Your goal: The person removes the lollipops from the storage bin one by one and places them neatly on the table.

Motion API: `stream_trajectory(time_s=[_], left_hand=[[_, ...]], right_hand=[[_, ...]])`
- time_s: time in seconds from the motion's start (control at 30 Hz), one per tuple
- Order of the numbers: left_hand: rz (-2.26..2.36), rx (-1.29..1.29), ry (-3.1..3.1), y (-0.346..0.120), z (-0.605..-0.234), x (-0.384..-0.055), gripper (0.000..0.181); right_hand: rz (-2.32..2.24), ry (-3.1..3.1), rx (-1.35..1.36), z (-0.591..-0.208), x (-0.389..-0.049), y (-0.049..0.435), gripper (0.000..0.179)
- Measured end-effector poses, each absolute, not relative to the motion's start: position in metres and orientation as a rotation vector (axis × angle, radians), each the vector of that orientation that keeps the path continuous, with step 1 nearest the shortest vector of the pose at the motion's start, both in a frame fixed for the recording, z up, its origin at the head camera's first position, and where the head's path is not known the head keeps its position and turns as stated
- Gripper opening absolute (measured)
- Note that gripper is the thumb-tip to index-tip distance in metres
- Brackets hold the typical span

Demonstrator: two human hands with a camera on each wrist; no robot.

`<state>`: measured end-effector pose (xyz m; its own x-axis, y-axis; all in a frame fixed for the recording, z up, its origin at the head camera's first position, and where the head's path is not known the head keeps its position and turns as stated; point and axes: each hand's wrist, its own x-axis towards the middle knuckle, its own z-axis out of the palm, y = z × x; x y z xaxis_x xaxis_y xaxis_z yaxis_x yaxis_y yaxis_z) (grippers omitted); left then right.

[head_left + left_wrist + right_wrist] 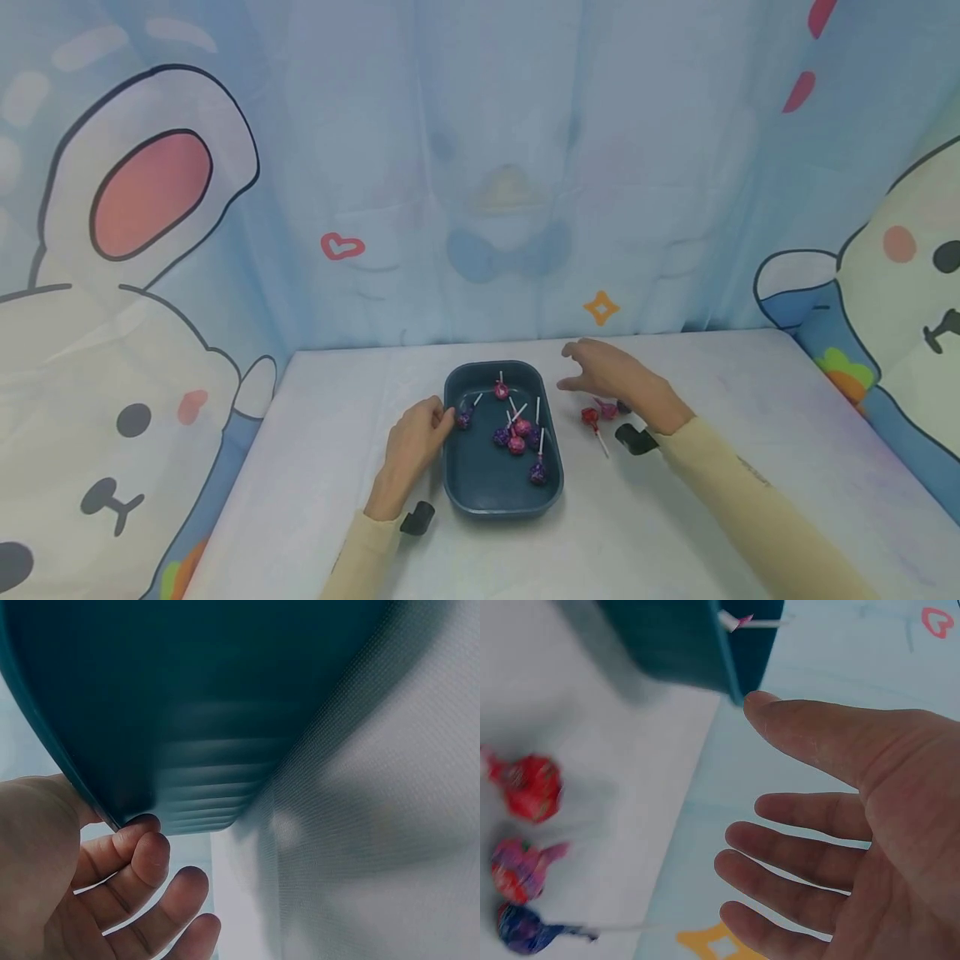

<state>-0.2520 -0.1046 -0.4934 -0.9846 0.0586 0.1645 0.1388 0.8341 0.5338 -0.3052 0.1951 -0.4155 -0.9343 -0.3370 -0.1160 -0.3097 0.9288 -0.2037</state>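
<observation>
My left hand (414, 437) pinches the left rim of a dark teal tray (483, 492), thumb on one side and fingertips (142, 823) on the other. Several lollipops in purple and pink wrappers lie inside, among them a purple lollipop (537, 473) near the right wall and a pink lollipop (501, 390) toward the far end. My right hand (611, 371) hovers beyond the tray's right side with fingers spread, holding nothing. Below it on the table are a red lollipop (534, 787), a pink lollipop (517, 870) and a dark blue lollipop (523, 928).
The table (337, 417) has a pale cloth cover. Behind it hangs a light blue curtain (420, 167) printed with cartoon rabbits. A black wrist strap piece (636, 439) sits under the right forearm, and another strap piece (417, 518) is at the left wrist.
</observation>
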Motion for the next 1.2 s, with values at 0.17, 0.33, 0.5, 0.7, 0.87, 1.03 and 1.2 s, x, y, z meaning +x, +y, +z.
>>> stream_trajectory(time_s=[0.17, 0.33, 0.5, 0.7, 0.87, 1.03, 1.2], left_hand=[[-0.857, -0.15, -2.877, -0.104, -0.494, -0.253, 0.027], [-0.866, -0.151, -2.88, -0.103, -0.495, -0.252, 0.027], [-0.854, -0.149, -2.877, -0.104, -0.496, -0.253, 0.027], [-0.843, -0.146, -2.88, -0.105, -0.496, -0.254, 0.028], [-0.853, -0.147, -2.88, -0.105, -0.496, -0.254, 0.027], [-0.87, -0.145, -2.891, -0.106, -0.495, -0.254, 0.026], [-0.876, -0.153, -2.89, -0.106, -0.495, -0.255, 0.026]], right_hand=[[-0.291, 2.945, -0.569, -0.409, -0.305, 0.177, 0.06], [-0.281, 2.936, -0.642, -0.405, -0.304, 0.161, 0.06], [-0.266, 2.918, -0.69, -0.402, -0.302, 0.148, 0.059], [-0.253, 2.913, -0.777, -0.402, -0.302, 0.132, 0.058], [-0.252, 2.928, -0.836, -0.404, -0.3, 0.117, 0.056], [-0.219, 2.909, -0.858, -0.406, -0.297, 0.102, 0.055], [-0.181, 2.889, -0.926, -0.412, -0.298, 0.087, 0.046]])
